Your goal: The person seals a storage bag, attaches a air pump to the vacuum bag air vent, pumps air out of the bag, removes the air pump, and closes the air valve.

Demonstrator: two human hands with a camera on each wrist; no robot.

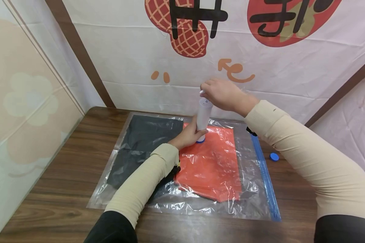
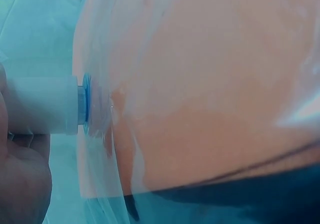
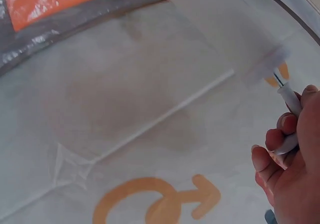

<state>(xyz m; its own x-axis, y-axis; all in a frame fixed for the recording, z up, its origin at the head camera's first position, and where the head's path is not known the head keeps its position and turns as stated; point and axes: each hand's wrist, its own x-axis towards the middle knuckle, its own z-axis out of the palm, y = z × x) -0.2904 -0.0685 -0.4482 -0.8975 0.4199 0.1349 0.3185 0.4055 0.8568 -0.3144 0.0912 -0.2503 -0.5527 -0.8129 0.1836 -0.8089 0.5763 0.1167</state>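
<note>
My left hand (image 1: pixel 187 135) is wrapped round the white barrel of a hand pump (image 1: pixel 204 113). The pump's lower end stands on the blue valve (image 1: pixel 200 141) of a clear vacuum storage bag (image 1: pixel 250 202). Above the barrel, my right hand (image 1: pixel 223 94) grips the pump's white handle (image 3: pixel 291 98), its fingers curled round it. A thin metal rod links handle and barrel in the right wrist view. Inside the bag lie folded dark fabric (image 1: pixel 155 135) on the left and folded orange-red fabric (image 1: pixel 213 162) on the right, under the pump.
A small round blue cap (image 1: pixel 274 157) lies on the wooden table (image 1: pixel 57 189), right of the bag's blue zip strip (image 1: pixel 265 179). A printed cloth backdrop (image 1: pixel 124 57) hangs just behind the table's far edge, with another panel at the left.
</note>
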